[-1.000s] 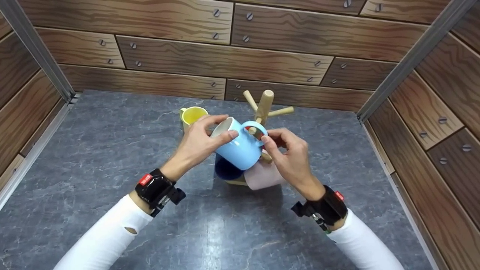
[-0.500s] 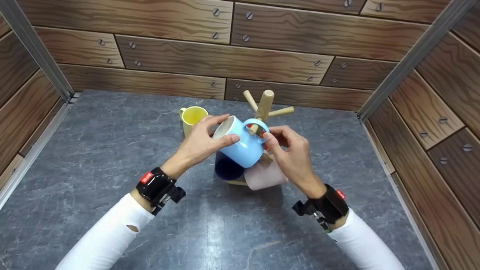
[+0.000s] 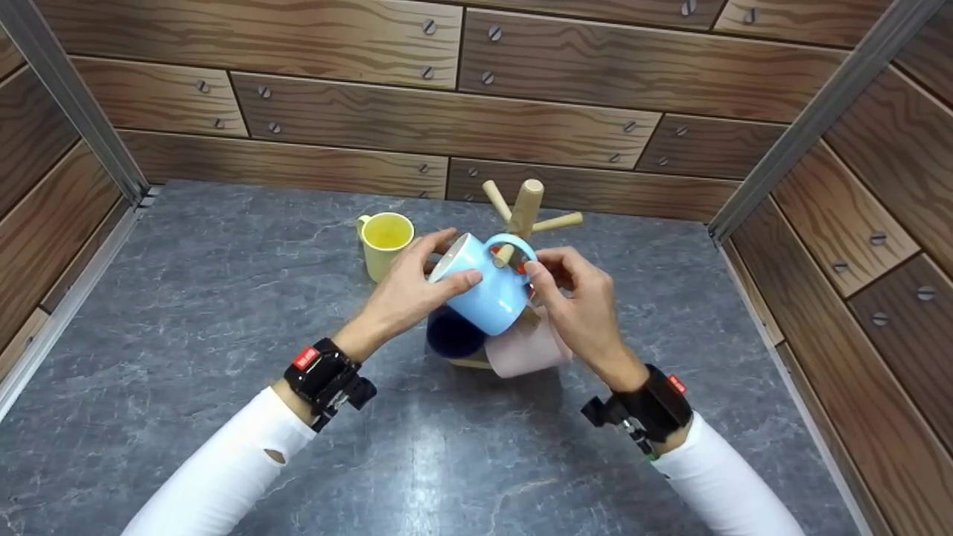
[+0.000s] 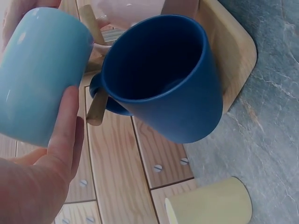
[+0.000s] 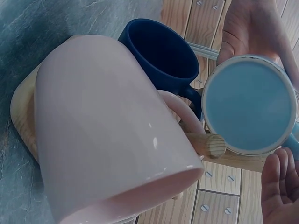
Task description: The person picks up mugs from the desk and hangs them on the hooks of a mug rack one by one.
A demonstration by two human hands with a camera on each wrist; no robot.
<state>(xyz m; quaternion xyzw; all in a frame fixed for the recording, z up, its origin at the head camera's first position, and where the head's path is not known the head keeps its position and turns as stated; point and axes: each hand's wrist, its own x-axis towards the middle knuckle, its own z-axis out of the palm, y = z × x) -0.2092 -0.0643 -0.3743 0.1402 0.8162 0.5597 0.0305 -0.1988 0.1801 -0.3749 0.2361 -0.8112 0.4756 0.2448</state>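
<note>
A light blue mug (image 3: pixel 484 298) is held tilted at a wooden mug tree (image 3: pixel 527 208). Its handle loop is around the tip of a front peg (image 3: pixel 504 257). My left hand (image 3: pixel 406 286) grips the mug body near the rim, thumb on the near side. The handle's right side is pinched by my right hand (image 3: pixel 581 305). Below, a dark blue mug (image 4: pixel 163 93) hangs by its handle on one peg, and a pink mug (image 5: pixel 107 126) hangs on another. In the right wrist view the light blue mug's round base (image 5: pixel 247 105) faces the camera.
A yellow mug (image 3: pixel 383 253) stands upright on the grey marbled tabletop (image 3: pixel 246 298), left of the tree. Two bare upper pegs (image 3: pixel 558 221) point backward and right. Wood-patterned walls (image 3: pixel 372 112) enclose the back and sides. Something red shows behind the light blue mug's handle.
The light blue mug has shifted slightly right, its handle moving over the peg tip. My left hand has moved a little right with it. The right hand has barely moved.
</note>
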